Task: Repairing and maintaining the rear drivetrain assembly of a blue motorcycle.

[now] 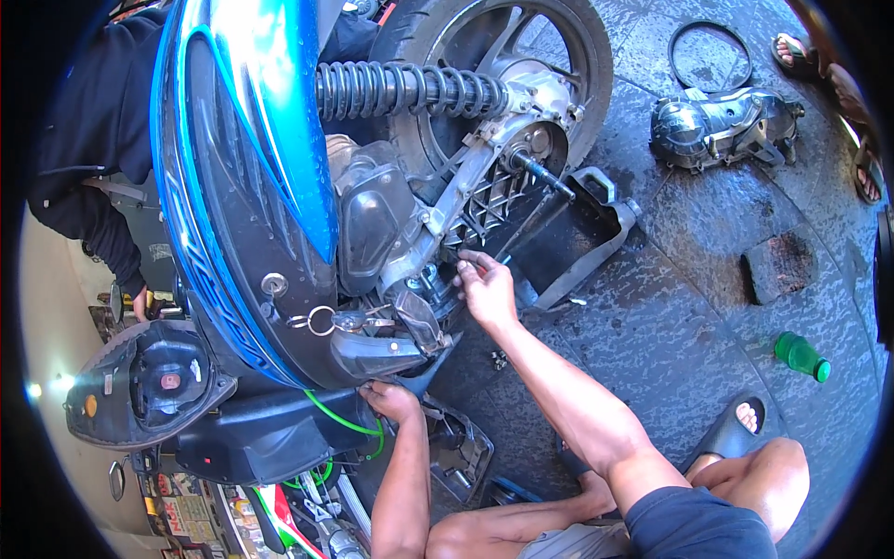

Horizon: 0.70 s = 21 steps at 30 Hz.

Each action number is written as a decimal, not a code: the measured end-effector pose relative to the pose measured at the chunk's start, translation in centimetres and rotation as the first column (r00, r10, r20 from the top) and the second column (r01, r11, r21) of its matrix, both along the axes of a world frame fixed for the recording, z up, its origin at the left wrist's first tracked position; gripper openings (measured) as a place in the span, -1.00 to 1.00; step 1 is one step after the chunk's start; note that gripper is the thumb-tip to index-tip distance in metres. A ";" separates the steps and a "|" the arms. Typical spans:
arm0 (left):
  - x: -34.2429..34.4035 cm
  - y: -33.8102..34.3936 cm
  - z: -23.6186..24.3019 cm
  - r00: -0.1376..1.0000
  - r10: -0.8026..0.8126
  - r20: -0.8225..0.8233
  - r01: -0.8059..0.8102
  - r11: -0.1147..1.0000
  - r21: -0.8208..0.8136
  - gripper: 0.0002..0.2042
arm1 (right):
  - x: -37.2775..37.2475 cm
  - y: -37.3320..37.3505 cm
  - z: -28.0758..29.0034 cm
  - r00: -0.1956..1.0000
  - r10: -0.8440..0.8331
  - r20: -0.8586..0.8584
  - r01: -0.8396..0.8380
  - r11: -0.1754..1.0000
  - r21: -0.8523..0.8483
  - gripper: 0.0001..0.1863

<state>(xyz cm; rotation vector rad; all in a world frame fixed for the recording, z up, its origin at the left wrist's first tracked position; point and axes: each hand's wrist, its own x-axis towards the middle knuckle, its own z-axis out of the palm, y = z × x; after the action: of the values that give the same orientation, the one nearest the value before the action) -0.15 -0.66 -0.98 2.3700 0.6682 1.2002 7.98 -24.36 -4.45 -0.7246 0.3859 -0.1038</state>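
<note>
A blue and black scooter fills the left and middle, its engine casing laid open beside the rear wheel. My right hand reaches to the lower end of that casing, thumb and fingers pinched together; whatever lies between them is too small to make out. Closer to me, my left hand has its fingers curled against the lower edge of the black body panel, the tips partly hidden. Between the hands sits a small clear-lensed light. A metal shaft sticks out of the casing.
A black tray stands under the engine. On the dark floor lie a removed engine cover, a drive belt, a dark block and a green bottle. Keys hang on the scooter. Another person's sleeve is at left; sandalled feet at far right.
</note>
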 end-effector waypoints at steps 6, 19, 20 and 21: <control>-0.2 -0.3 0.3 1.000 -0.013 -0.020 0.012 1.000 -0.019 -0.54 | -0.9 -1.9 2.1 0.997 0.074 0.010 -0.058 0.856 -0.514 -0.69; 0.2 -0.1 0.0 1.000 0.015 0.007 -0.015 1.000 -0.003 -0.60 | -0.9 -2.2 1.7 0.995 0.083 0.060 -0.040 0.855 -0.516 -0.69; 0.0 -0.2 0.1 1.000 0.004 0.020 -0.005 0.998 0.058 -0.61 | -1.0 -2.0 1.7 0.995 0.080 0.061 -0.037 0.854 -0.519 -0.69; -0.1 -0.3 0.3 0.999 -0.009 0.032 0.005 0.993 0.118 -0.61 | -1.1 -1.8 1.7 0.995 0.077 0.063 -0.033 0.852 -0.523 -0.69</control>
<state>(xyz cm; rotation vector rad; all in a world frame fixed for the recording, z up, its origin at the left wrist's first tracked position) -0.21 -0.92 -0.73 2.4411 0.5935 1.3056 6.83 -26.18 -2.79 -1.2674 0.2565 -0.1875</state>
